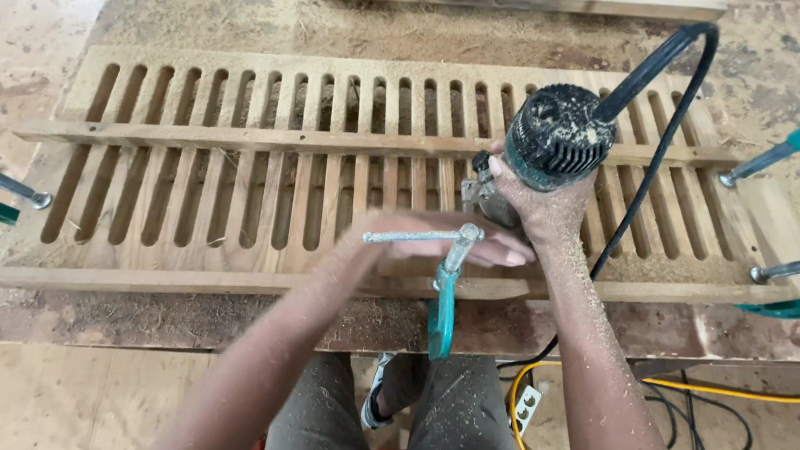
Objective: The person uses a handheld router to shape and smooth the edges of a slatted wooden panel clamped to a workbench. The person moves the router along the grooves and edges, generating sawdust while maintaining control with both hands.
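**Both hands on the slotted panel, router held on the right**

Nearest you, your left forearm runs up from the near edge, dusted with chips, and ends in your left hand (447,244), which lies flat and palm down on the slotted wooden panel (229,191). Its fingers (499,256) are stretched out together and point right, just behind the T-handle of the teal clamp (444,296) that grips the near edge of the table (121,326); the hand looks blurred. Your right arm rises straight from the near right, and your right hand (541,208) is wrapped round the lower body of the teal and black router (557,137), fingers clamped on it. The router stands upright on the panel right of centre, its black cord (659,74) arching away to the far right.
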